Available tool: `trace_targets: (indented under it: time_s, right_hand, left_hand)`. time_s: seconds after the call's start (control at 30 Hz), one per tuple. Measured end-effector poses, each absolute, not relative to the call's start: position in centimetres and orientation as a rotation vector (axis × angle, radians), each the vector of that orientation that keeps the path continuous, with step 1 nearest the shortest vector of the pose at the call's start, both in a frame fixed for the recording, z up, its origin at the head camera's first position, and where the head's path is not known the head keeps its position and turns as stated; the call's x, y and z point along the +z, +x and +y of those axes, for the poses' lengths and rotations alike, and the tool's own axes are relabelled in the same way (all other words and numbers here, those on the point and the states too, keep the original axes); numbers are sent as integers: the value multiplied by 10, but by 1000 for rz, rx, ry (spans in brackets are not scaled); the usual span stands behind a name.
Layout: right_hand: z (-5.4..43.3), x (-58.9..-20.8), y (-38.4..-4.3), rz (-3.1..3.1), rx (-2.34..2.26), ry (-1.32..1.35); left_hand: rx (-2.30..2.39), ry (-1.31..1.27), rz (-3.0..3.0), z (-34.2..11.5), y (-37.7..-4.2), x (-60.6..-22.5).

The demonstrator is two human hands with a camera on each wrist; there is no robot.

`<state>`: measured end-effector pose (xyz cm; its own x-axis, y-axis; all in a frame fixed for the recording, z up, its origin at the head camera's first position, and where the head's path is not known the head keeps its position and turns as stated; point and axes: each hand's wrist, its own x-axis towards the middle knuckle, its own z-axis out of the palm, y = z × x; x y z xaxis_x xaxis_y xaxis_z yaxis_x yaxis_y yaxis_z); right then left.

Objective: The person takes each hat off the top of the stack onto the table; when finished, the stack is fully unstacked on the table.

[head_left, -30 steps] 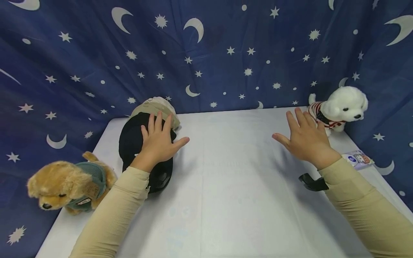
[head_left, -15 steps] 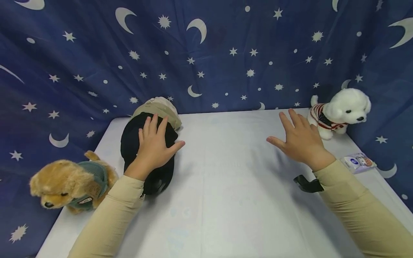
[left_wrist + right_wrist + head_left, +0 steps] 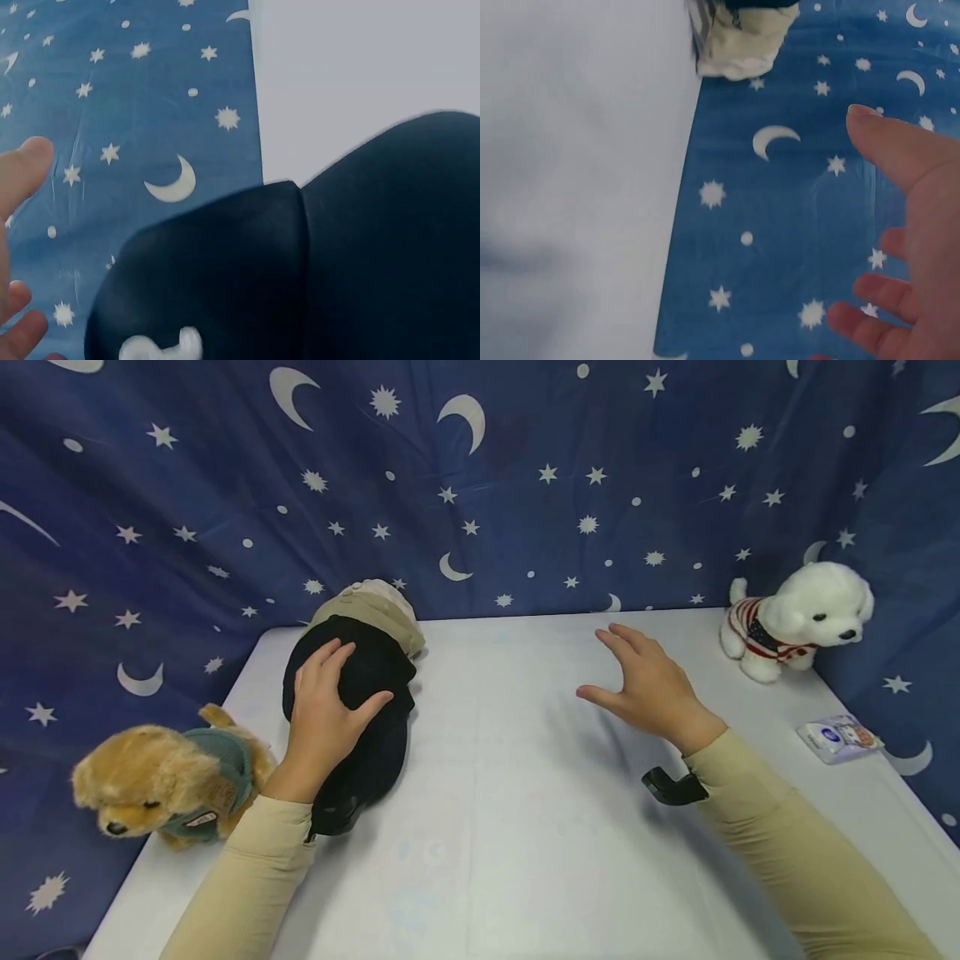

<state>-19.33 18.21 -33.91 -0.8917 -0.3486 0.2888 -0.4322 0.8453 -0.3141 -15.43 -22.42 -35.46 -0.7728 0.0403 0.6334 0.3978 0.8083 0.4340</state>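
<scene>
In the head view my left hand (image 3: pixel 321 722) hovers over a black cap (image 3: pixel 378 756), fingers loosely bent and thumb out to the right, holding nothing. Part of the cap is hidden behind the hand. A beige cap (image 3: pixel 384 616) and a paler one (image 3: pixel 381 588) are stacked behind it. In the left wrist view the black cap (image 3: pixel 390 247) fills the lower right, with white lettering at its bottom edge; the thumb and fingertips show at the left, apart from it. My right hand (image 3: pixel 654 689) hangs above the white table, relaxed, with nothing in it.
A tan plush dog (image 3: pixel 172 777) in a green top stands at the table's left edge. At the back right is a white plush dog (image 3: pixel 802 618) in stripes. A small purple-white packet (image 3: pixel 838 739) lies near the right edge. A dark starry curtain (image 3: pixel 525 435) surrounds the table (image 3: pixel 510 843).
My right hand has moved left, away from the white plush dog and the packet. My left hand has shifted left and nearer over the black cap, its fingers bending more.
</scene>
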Motion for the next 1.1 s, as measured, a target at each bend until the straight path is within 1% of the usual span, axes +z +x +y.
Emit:
trace_targets:
  time_s: [0.43, 0.77, 1.1]
  right_hand:
    - [130, -352, -201, -2801, 787, 767]
    - [94, -358, -205, -2784, 855, 886]
    - [56, -358, -216, -2836, 908, 966]
  left_hand:
    - [-877, -136, -2385, -259, -129, -378]
    - [-963, 74, -2470, -272, -109, -400]
    - [-1103, 263, -2625, -284, -99, -408]
